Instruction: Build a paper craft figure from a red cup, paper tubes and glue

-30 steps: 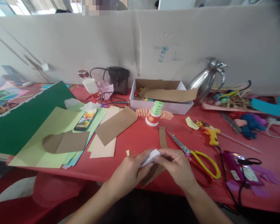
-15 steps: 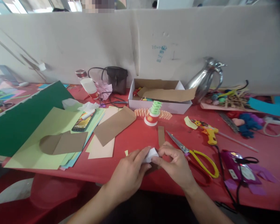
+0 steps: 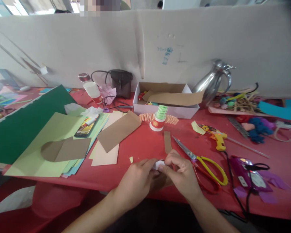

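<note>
Between my two hands, near the front edge of the red table, is a small white piece (image 3: 159,164) that looks like folded paper. My left hand (image 3: 136,176) is closed with its fingertips on the left side of it. My right hand (image 3: 180,171) pinches its right side between thumb and fingers. Brown paper (image 3: 158,182) shows below the hands, partly hidden. Just beyond lies a brown paper strip (image 3: 167,141). Farther back stands a red and white paper cup (image 3: 157,123) with a green folded paper spring on top and orange ones at its sides.
Scissors (image 3: 199,165) with red and yellow handles lie beside my right hand. Farther right are a yellow glue gun (image 3: 219,139) and a purple corded device (image 3: 248,174). Coloured paper sheets (image 3: 36,142) and a phone (image 3: 86,127) lie left. Behind stand a white box (image 3: 166,110) and metal jug (image 3: 210,82).
The white piece has tilted and sits slightly lower, with less of it showing. My fingers have drawn closer together around it, and more brown paper shows beneath.
</note>
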The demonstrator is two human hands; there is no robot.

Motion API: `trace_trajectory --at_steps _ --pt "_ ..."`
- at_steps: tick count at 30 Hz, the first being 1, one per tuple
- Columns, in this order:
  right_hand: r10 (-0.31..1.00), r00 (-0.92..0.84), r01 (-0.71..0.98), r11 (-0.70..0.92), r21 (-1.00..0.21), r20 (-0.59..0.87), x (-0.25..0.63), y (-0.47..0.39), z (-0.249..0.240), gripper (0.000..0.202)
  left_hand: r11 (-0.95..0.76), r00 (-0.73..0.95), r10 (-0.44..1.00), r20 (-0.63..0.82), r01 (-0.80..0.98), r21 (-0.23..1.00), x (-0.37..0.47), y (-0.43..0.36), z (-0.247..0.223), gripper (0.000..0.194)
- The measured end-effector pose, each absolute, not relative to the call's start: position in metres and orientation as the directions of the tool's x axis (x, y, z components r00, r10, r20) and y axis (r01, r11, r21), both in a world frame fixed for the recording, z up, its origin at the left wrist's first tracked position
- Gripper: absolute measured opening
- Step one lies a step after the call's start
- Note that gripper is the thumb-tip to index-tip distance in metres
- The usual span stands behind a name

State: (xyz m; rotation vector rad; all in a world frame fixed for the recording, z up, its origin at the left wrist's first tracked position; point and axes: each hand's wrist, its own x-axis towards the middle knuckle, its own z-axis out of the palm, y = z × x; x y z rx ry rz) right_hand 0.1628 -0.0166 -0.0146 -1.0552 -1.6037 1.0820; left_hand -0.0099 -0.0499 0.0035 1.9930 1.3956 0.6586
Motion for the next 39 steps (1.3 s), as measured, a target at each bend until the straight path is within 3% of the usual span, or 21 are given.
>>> trace_trajectory --at_steps 6,9,13,16,23,31,36,39 --pt "0.986 -0.160 0.128 0.077 -0.989 0.056 0.166 -0.016 -0.023 0.028 -0.222 0.236 0.966 0.104 0.553 0.803 -0.018 -0.046 0.004 0.029" --pt "0.969 -0.205 0.168 0.173 -0.971 0.137 0.171 -0.012 -0.023 0.020 -0.205 0.305 0.951 0.050 0.502 0.840 -0.022 -0.044 0.003 0.028" --pt "0.857 -0.413 0.183 0.411 -0.893 0.309 0.177 -0.011 -0.021 0.010 -0.133 0.265 0.964 0.009 0.452 0.882 -0.027 -0.044 0.004 0.017" --pt "0.824 -0.385 0.174 0.507 -0.844 0.416 0.178 -0.015 -0.020 0.012 -0.091 0.284 0.959 -0.017 0.364 0.927 -0.030 -0.047 0.007 0.020" --pt "0.791 -0.497 0.249 0.524 -0.814 0.357 0.178 -0.027 -0.018 0.015 -0.085 0.233 0.972 0.037 0.202 0.976 -0.030 -0.052 -0.002 0.019" --pt "0.750 -0.544 0.330 0.604 -0.726 0.376 0.181 -0.028 -0.006 0.020 -0.171 0.232 0.969 0.086 0.377 0.910 -0.031 -0.060 0.001 0.014" --pt "0.679 -0.534 0.262 0.700 -0.665 0.505 0.182 -0.031 -0.004 0.027 -0.326 0.250 0.932 0.261 0.273 0.905 -0.035 -0.059 0.001 0.013" --pt "0.714 -0.497 0.242 0.660 -0.711 0.494 0.180 -0.031 -0.007 0.029 -0.273 0.192 0.954 0.228 0.255 0.928 -0.034 -0.056 0.003 0.011"
